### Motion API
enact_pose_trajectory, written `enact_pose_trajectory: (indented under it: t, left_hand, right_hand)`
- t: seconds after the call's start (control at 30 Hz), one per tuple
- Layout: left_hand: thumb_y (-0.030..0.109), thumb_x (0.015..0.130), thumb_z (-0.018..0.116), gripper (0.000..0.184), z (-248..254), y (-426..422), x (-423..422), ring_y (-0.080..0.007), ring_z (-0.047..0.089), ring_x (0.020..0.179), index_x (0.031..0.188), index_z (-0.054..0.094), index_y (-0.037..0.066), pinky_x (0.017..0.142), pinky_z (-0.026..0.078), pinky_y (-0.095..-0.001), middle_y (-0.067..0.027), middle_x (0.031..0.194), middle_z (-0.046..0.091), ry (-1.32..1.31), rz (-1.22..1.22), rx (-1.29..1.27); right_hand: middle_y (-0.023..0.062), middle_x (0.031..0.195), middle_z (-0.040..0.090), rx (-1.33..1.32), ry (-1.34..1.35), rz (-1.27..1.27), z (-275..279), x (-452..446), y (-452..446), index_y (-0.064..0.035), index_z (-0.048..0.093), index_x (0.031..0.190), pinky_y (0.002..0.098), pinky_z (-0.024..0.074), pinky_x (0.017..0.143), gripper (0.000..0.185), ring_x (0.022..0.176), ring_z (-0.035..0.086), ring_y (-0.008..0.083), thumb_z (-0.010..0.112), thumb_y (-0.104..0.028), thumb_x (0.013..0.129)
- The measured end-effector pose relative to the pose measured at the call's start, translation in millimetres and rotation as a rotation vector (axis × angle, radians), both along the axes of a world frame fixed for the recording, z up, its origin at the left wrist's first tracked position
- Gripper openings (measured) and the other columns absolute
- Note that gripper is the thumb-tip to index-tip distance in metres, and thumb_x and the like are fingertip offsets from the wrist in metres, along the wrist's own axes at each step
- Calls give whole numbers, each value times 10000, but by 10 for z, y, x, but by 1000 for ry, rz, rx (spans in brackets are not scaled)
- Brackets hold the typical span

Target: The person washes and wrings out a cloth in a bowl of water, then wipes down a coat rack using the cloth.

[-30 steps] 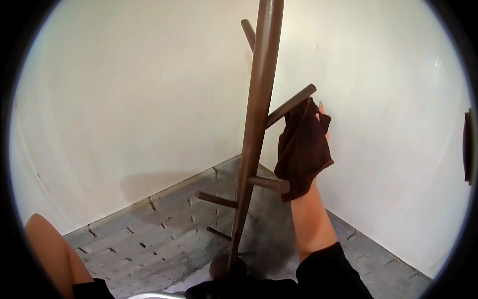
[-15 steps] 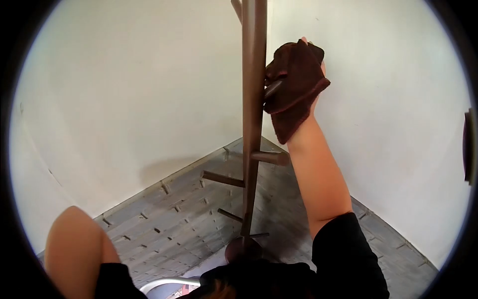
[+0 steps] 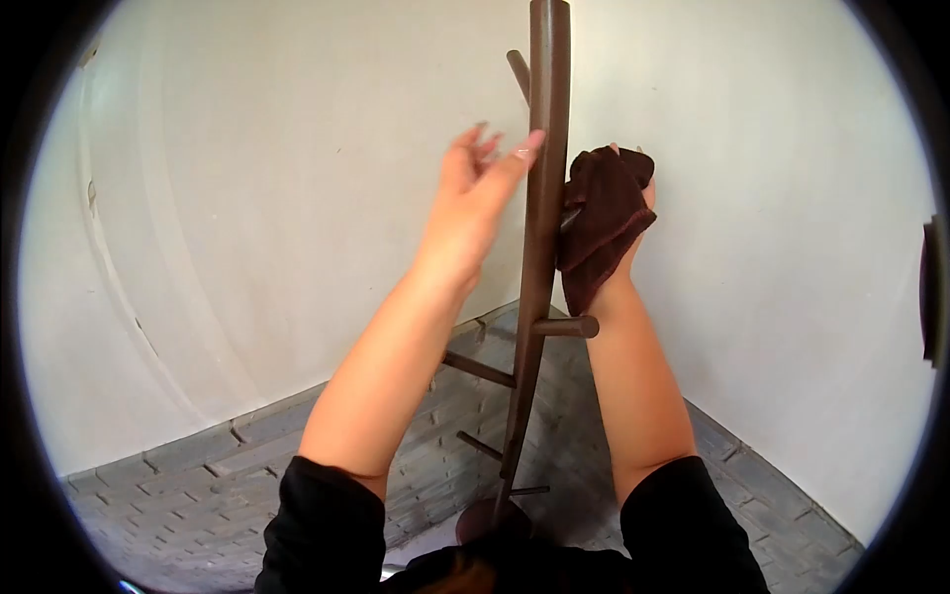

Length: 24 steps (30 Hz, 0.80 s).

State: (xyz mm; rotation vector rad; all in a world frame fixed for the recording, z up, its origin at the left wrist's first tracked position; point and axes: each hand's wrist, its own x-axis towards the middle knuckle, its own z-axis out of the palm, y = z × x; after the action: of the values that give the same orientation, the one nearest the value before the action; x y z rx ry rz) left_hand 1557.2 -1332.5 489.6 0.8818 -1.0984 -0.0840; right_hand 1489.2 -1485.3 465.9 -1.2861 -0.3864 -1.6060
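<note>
A brown wooden coat rack [image 3: 547, 129] stands upright before me, with pegs sticking out at several heights. My right hand [image 3: 648, 194] is on its right side, wrapped in a dark brown cloth [image 3: 606, 213] that covers most of the fingers. The cloth is closed around an upper peg, of which only a bit shows beside the pole. To the left of the pole, my left hand [image 3: 473, 198] is raised with fingers apart and slightly bent. Its thumb tip overlaps the pole's edge; whether it touches I cannot tell. Nothing is in that hand.
A lower right peg [image 3: 567, 327] and a left peg [image 3: 480, 369] jut out below my hands. The round base [image 3: 493, 523] rests on a grey brick-patterned floor [image 3: 237, 495]. White walls [image 3: 247, 218] meet in a corner behind. A dark object [image 3: 930, 292] shows at the right edge.
My left hand has come up from the lower left to beside the pole. The rack appears further right and its top now shows. My right hand still holds the cloth at the peg.
</note>
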Motion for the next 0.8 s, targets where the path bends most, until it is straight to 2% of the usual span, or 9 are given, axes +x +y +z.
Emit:
enact_pose_trajectory:
  t: [0.1, 0.13, 0.17, 0.23, 0.37, 0.43, 0.5, 0.6, 0.8]
  left_hand:
    - [385, 971, 713, 800, 99, -190, -190, -200, 563, 1261, 1493, 348, -98, 1075, 440, -347, -195, 1404, 584, -65, -73, 135]
    - [398, 960, 743, 690, 164, -335, -115, -172, 653, 1039, 1378, 475, -82, 947, 516, -324, -169, 1233, 677, -183, -95, 106]
    - [398, 960, 743, 690, 134, -426, -78, -172, 653, 1039, 1378, 475, -82, 947, 516, -324, -169, 1233, 677, -181, -101, 109]
    - [409, 969, 726, 567, 125, -469, -93, -145, 665, 910, 1255, 558, -50, 861, 537, -301, -117, 1053, 710, -70, -37, 86]
    - [412, 971, 721, 556, 69, -533, -48, -142, 654, 864, 1240, 558, -47, 833, 536, -289, -90, 996, 687, -31, -63, 89]
    - [416, 968, 721, 527, 72, -551, -32, -147, 634, 882, 1123, 560, -61, 806, 519, -296, -78, 901, 660, -77, -87, 63]
    - [415, 970, 718, 536, 52, -537, -85, -146, 630, 901, 1152, 560, -64, 817, 518, -295, -87, 943, 659, -51, -50, 42]
    - [416, 974, 712, 557, 32, -542, -112, -145, 621, 938, 1208, 560, -67, 844, 516, -294, -99, 1013, 652, -30, -16, 8]
    - [438, 980, 704, 573, 0, -517, -131, -145, 603, 940, 1246, 572, -52, 843, 503, -296, -88, 1020, 645, -40, 38, 33]
  right_hand:
    - [36, 865, 606, 30, 6, 40, -93, 23, 167, -80, 502, 1110, 300, 540, 634, 174, 749, 633, 153, 625, -166, 1021]
    - [35, 891, 609, 43, 4, 44, -133, 47, 206, -80, 501, 1124, 299, 547, 654, 176, 778, 637, 148, 620, -162, 1024]
    - [35, 916, 612, 57, 2, 49, -174, 71, 246, -79, 500, 1138, 298, 555, 674, 179, 807, 642, 143, 616, -158, 1026]
    - [39, 987, 607, 231, -56, 207, -230, 125, 320, -72, 474, 1207, 302, 564, 711, 244, 837, 644, 139, 618, -157, 1030]
    - [38, 1019, 596, 231, -84, 234, -320, 134, 333, -70, 419, 1234, 307, 566, 713, 294, 845, 637, 150, 613, -173, 1038]
    - [39, 996, 594, 226, -62, 238, -262, 125, 298, -72, 429, 1201, 313, 561, 696, 262, 821, 628, 150, 609, -174, 1041]
    - [39, 972, 591, 221, -43, 240, -172, 103, 243, -74, 438, 1168, 319, 557, 679, 232, 796, 620, 151, 604, -176, 1043]
    - [34, 890, 576, 265, 93, 87, -30, 94, 103, -85, 446, 1114, 328, 538, 650, 183, 734, 599, 155, 584, -188, 1052]
    - [30, 651, 510, 253, 53, 286, 186, -112, 131, -114, 443, 854, 318, 451, 520, 261, 543, 505, 177, 490, -246, 1074]
